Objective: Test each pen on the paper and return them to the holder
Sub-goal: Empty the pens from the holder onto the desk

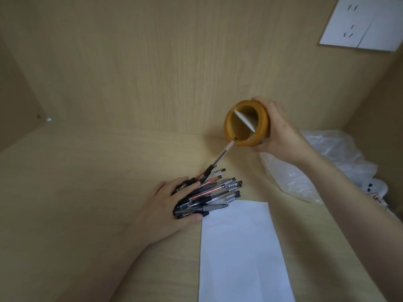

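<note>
1. Pen holder, ochre and round, sits in the right hand, whose fingers wrap its wall. It is lifted off the desk and tipped mouth toward me, I judge to empty it.
2. At seven o'clock from it, the left hand clasps a bundle of pens on the desk, probably to stop them rolling. One long pen has its far end at the holder's rim.
3. The white sheet of paper lies at five o'clock from the bundle, unmarked, ready for testing.
4. Pen barrels carry small printed bands, too small for me to read. The socket plate at one o'clock shows no words.
</note>
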Tool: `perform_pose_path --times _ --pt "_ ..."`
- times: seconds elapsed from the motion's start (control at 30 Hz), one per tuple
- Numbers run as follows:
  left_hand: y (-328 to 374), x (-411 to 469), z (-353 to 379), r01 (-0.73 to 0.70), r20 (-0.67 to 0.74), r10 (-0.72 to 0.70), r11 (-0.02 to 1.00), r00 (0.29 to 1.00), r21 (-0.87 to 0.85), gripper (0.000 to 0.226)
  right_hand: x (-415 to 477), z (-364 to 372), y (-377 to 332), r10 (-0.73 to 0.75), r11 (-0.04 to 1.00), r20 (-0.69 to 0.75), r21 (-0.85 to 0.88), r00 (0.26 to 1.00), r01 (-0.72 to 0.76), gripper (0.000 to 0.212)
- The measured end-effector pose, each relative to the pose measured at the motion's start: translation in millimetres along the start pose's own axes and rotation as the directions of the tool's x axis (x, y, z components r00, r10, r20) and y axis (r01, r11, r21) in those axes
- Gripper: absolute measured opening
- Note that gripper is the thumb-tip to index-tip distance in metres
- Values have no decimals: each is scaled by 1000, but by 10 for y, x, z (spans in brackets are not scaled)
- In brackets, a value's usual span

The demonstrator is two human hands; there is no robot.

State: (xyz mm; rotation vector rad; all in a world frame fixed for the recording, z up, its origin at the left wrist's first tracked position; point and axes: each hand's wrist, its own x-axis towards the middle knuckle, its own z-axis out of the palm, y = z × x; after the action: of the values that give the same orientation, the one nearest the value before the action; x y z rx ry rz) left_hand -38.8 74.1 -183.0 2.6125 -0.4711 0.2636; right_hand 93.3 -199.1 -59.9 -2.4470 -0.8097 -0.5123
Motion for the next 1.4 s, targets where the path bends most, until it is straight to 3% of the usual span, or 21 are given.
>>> perform_pose_path --times 0.2,0.3,0.47,0.57,0.67,0.8,1.1,1.2,1.4 --pt "18 8 -21 35 12 -35 999 999 -21 83 70 -438 -137 25 997 -28 79 999 -23 107" --pt "59 38 -51 71 93 -71 997 993 -2 94 93 -611 -226 34 992 -10 119 999 -32 106" --pt "134 185 -124 112 73 -119 990 990 88 98 99 -490 -263 107 972 1 210 994 -105 108" --pt "270 333 -130 80 98 -90 992 991 98 89 128 -190 -265 248 906 12 351 969 -237 107" --pt "378 462 -59 55 172 -67 996 983 77 95 160 167 -199 398 762 72 529 915 -373 108" --pt "276 532 27 9 159 -21 997 987 73 83 134 559 -123 488 644 108 625 866 -441 106" --pt "230 482 -43 -134 142 164 970 976 -201 51 -9 674 121 547 586 140 640 825 -497 113" --pt "227 468 -56 -131 156 172 961 973 -244 48 -55 696 121 514 561 216 647 830 -516 120" --pt "180 465 -29 -99 146 140 961 979 -258 30 -161 705 96 394 608 334 604 856 -515 105"
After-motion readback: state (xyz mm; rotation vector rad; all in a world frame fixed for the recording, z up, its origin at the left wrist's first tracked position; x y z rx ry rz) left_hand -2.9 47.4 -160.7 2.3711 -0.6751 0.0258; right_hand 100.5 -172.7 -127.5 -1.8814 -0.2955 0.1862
